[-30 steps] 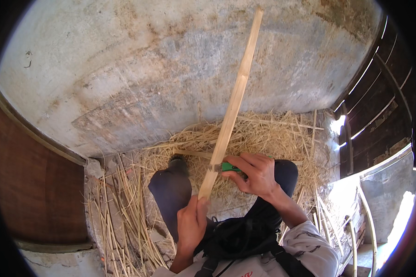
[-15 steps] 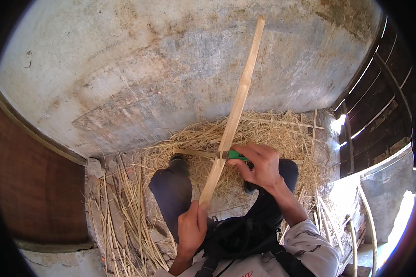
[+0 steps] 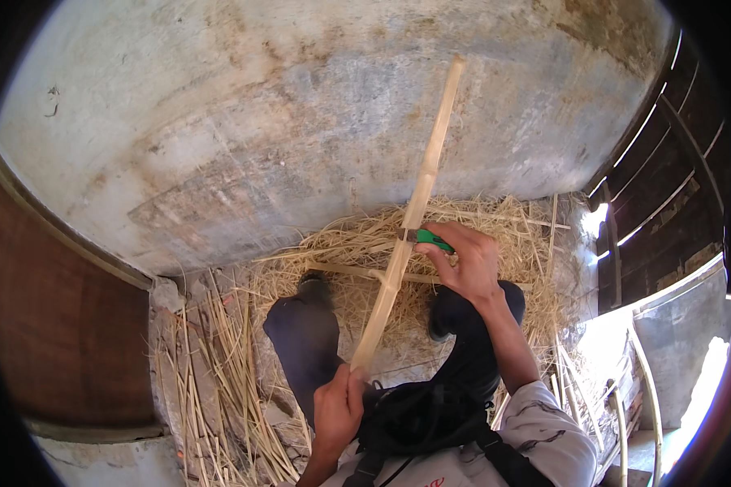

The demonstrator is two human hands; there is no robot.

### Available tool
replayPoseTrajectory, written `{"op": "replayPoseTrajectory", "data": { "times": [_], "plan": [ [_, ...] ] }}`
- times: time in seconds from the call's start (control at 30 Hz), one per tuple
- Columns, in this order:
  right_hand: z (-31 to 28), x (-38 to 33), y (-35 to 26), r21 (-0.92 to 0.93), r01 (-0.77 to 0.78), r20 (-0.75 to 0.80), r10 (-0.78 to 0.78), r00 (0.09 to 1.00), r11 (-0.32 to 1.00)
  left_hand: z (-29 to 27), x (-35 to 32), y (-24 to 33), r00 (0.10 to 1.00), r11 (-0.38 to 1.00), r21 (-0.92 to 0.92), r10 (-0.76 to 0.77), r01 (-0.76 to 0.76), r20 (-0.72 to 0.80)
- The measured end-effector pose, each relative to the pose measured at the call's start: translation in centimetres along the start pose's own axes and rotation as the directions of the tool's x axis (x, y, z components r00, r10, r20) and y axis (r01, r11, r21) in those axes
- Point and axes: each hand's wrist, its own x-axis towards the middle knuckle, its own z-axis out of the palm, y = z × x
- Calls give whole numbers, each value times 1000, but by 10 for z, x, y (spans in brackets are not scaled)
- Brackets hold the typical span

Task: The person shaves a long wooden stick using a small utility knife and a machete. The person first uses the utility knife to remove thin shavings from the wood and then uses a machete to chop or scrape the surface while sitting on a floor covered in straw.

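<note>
A long pale bamboo strip (image 3: 431,158) slants up and away from my lap, its far end raised in front of the wall. Low on the strip, my left hand (image 3: 338,403) is closed around the near end. My right hand (image 3: 468,258) grips the green handle of a knife (image 3: 434,239), whose short metal blade lies across the strip above a joint in the bamboo. Part of the handle is hidden by my fingers. Between my knees, the strip passes above another stick (image 3: 341,269) lying crosswise.
Pale shavings (image 3: 495,219) heap up at the foot of the stained wall (image 3: 300,122). Many thin bamboo sticks (image 3: 211,373) lie on the floor to the left, near a brown panel (image 3: 65,316). A dark slatted wall (image 3: 666,162) and upright poles (image 3: 621,430) stand at the right.
My right hand has moved the knife farther up the bamboo strip, away from me. The strip's far end sits slightly lower, and my left hand keeps its hold.
</note>
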Motion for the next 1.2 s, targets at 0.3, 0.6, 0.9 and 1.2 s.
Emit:
{"op": "replayPoseTrajectory", "data": {
  "times": [0.3,0.6,0.9,1.2],
  "plan": [
    [1,4,-5,-27,25,7,-25,1000,999,-2,-4,-6,1000,1000,0,8,-8,-12],
    [6,3,-8,-24,30,-15,-30,999,999,-9,-4,-4,997,998,7,-70,70,24],
    [7,1,-7,48,-171,169,160,972,984,-1,6,-21,999,999,17,36,-36,-31],
    [21,-22,14,778,-596,545,258,798,199,-5,4,-37,987,925,-363,-61,112,150]
  ]
}}
